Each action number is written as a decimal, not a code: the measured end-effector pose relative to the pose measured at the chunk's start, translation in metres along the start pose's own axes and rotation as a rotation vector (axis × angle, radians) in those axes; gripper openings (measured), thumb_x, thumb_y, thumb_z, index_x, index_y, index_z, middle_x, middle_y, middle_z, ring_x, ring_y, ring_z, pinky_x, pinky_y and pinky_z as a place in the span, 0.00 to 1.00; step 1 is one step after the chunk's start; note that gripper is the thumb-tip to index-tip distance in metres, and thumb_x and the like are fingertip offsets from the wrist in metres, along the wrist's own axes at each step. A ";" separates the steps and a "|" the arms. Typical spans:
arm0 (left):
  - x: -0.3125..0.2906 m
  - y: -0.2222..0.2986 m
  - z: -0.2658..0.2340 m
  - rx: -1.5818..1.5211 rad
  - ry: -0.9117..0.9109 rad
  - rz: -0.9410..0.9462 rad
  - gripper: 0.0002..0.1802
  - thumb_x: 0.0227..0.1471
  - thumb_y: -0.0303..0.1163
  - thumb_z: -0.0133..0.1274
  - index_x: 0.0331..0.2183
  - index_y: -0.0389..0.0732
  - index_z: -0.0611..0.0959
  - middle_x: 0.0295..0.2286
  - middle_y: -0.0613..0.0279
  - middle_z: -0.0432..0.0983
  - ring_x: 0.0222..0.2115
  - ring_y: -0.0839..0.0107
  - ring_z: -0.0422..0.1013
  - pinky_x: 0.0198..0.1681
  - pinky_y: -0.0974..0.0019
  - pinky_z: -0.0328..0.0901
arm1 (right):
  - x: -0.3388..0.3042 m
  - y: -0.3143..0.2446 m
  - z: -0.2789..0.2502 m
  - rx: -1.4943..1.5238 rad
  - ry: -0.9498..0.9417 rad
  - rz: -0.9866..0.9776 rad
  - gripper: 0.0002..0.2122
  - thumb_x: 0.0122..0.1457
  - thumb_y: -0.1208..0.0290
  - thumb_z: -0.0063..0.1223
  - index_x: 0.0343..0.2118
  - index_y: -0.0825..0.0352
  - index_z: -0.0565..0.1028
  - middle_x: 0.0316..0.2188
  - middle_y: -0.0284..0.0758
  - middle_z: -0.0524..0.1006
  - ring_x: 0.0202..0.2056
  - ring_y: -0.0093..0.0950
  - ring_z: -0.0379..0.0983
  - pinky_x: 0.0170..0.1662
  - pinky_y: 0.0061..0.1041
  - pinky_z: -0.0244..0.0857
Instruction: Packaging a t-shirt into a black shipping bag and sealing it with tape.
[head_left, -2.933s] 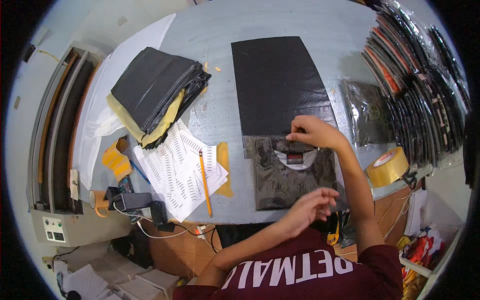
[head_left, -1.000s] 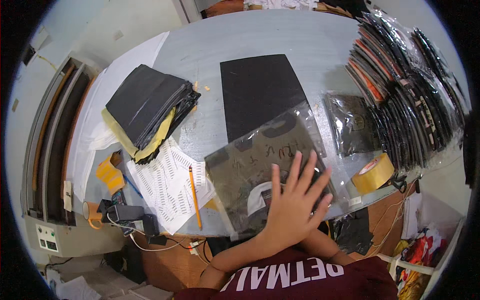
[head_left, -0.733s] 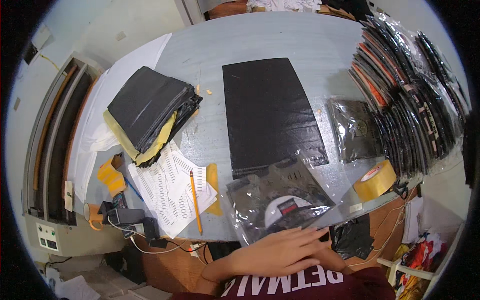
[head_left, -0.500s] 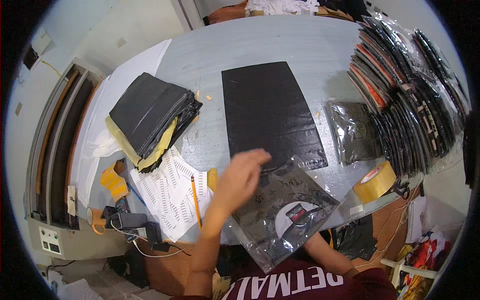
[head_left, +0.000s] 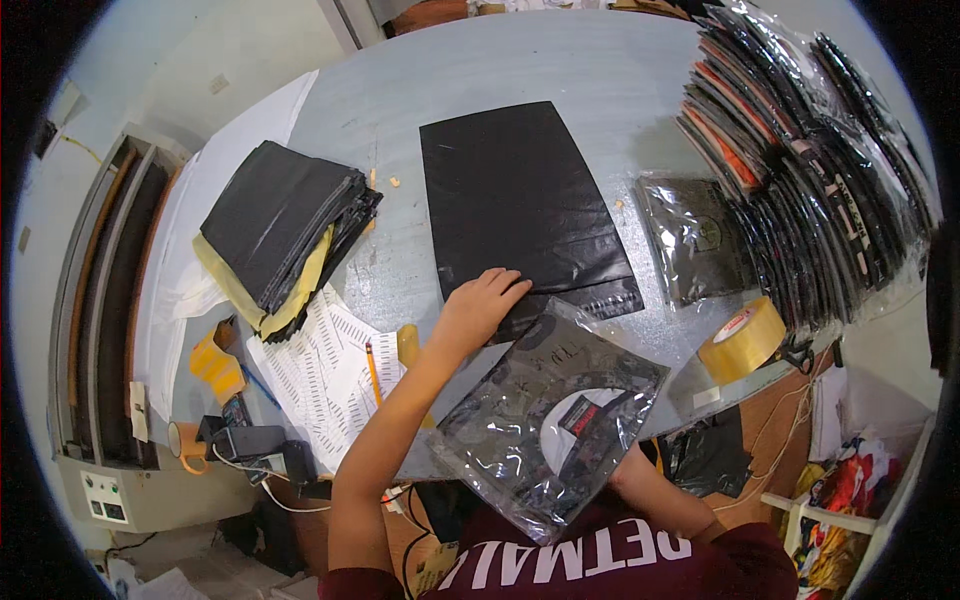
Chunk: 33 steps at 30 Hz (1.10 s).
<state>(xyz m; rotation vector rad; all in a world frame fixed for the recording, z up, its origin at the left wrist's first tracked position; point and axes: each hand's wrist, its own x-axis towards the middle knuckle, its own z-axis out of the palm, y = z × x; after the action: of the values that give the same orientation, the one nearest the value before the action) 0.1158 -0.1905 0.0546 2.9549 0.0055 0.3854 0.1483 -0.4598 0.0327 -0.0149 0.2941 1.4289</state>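
A black plastic mailing bag (head_left: 517, 190) lies flat on the table ahead of me. My left hand (head_left: 482, 308) is at its near edge, fingers pressed together on the plastic, and the edge looks creased and raised there. In front of my chest is a dark patterned garment packed in a clear plastic bag (head_left: 520, 420), tilted, with a white round patch and a dark and red label. From below, my right hand (head_left: 632, 473) grips the near right side of this package; most of its fingers are hidden under it.
On the left sit a stack of black bags (head_left: 280, 220), printed paper sheets (head_left: 318, 375), a pencil (head_left: 373, 372) and a tape dispenser (head_left: 217, 365). To the right are a packed dark garment (head_left: 695, 240), a tape roll (head_left: 742, 340) and a tall row of packed garments (head_left: 800, 220).
My left hand has come down onto the near edge of the black bag. The garment package stays in my right hand. The whole view has shifted slightly.
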 end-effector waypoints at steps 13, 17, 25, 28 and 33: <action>-0.033 -0.005 -0.028 -0.155 -0.008 -0.153 0.32 0.36 0.17 0.46 0.49 0.44 0.72 0.45 0.58 0.69 0.45 0.58 0.65 0.49 0.59 0.61 | 0.016 -0.035 -0.005 -0.175 0.196 -0.381 0.19 0.61 0.54 0.34 0.45 0.63 0.69 0.43 0.38 0.71 0.45 0.35 0.68 0.51 0.38 0.62; -0.047 -0.009 -0.022 -0.178 0.113 -0.254 0.26 0.38 0.18 0.46 0.44 0.43 0.75 0.44 0.60 0.70 0.44 0.61 0.66 0.45 0.61 0.63 | 0.025 -0.035 0.004 -0.438 0.339 -0.557 0.20 0.61 0.53 0.33 0.45 0.62 0.69 0.43 0.37 0.72 0.46 0.36 0.68 0.52 0.39 0.60; -0.057 -0.005 -0.025 -0.337 0.170 -0.432 0.18 0.44 0.21 0.48 0.42 0.39 0.77 0.43 0.56 0.70 0.44 0.58 0.66 0.47 0.63 0.62 | 0.038 -0.031 0.000 0.031 0.303 -0.474 0.17 0.60 0.55 0.37 0.43 0.61 0.71 0.42 0.36 0.73 0.44 0.35 0.69 0.51 0.38 0.62; -0.058 -0.003 -0.028 -0.306 0.164 -0.399 0.18 0.45 0.23 0.48 0.41 0.39 0.77 0.43 0.58 0.70 0.44 0.60 0.66 0.46 0.62 0.63 | 0.037 -0.023 0.018 -0.022 0.206 -0.443 0.15 0.60 0.60 0.37 0.42 0.62 0.72 0.42 0.37 0.74 0.44 0.35 0.70 0.49 0.39 0.64; -0.053 0.001 -0.024 -0.262 0.185 -0.389 0.17 0.45 0.25 0.50 0.41 0.40 0.77 0.42 0.58 0.71 0.44 0.60 0.66 0.46 0.63 0.63 | 0.037 -0.015 0.039 -0.046 0.185 -0.392 0.13 0.60 0.62 0.39 0.41 0.63 0.72 0.42 0.36 0.74 0.44 0.34 0.70 0.49 0.38 0.64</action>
<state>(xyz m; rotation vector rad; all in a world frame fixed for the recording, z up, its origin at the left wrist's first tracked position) 0.0584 -0.1887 0.0640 2.5700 0.5028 0.5505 0.1747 -0.4187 0.0599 -0.2311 0.3875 1.0452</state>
